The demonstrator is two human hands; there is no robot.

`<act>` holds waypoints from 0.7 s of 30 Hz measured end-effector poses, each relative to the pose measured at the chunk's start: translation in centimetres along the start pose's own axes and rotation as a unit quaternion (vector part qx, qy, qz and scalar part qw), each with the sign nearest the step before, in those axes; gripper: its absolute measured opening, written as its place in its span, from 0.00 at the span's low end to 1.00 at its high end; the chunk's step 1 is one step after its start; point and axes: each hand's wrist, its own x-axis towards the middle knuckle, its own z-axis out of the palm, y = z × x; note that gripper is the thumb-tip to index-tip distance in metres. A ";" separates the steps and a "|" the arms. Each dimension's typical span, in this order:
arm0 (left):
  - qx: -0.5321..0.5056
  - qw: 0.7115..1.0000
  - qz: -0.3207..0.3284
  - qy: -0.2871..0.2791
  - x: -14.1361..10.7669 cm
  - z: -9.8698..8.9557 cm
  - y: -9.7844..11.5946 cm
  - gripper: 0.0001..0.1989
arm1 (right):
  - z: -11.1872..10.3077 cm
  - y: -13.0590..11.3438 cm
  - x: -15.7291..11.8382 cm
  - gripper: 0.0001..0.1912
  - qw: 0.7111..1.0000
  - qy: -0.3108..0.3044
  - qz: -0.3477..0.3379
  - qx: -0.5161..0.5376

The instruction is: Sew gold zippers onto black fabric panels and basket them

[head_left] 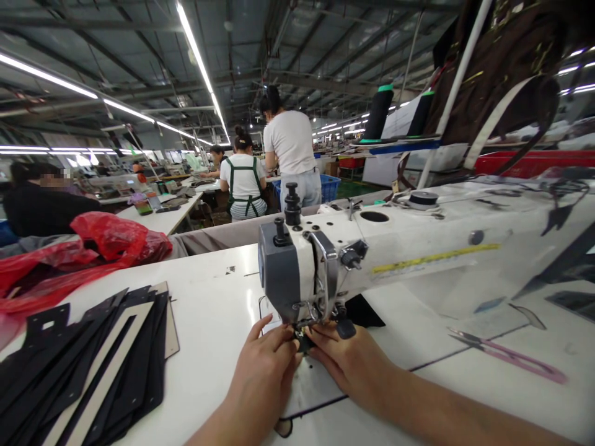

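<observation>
A white and grey sewing machine (290, 266) stands over the white table. Under its needle area lies a black piece (365, 311), partly hidden by the machine head and my hands. My left hand (267, 365) is just left of the needle, with its fingertips pressed on the dark material there. From the right, my right hand (341, 353) reaches in under the machine head, fingers together on the same material. The two hands' fingertips nearly meet at the needle. What lies right beneath them is mostly hidden.
Black cut pieces (111, 365) are stacked at the left, with a red plastic bag (116, 238) behind. Pink-handled thread snips (515, 356) lie at the right. Thread cones (379, 114) stand behind the machine. Several people work farther back.
</observation>
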 end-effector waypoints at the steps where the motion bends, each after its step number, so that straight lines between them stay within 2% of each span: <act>1: -0.001 1.000 0.000 0.001 0.0 0.0 0.0 0.08 | 0.0 0.0 0.0 0.11 1.000 0.005 0.000 0.004; 21: 0.017 1.000 -0.018 0.016 0.1 0.3 -0.1 0.08 | 0.0 0.1 0.2 0.11 1.000 -0.023 -0.010 -0.013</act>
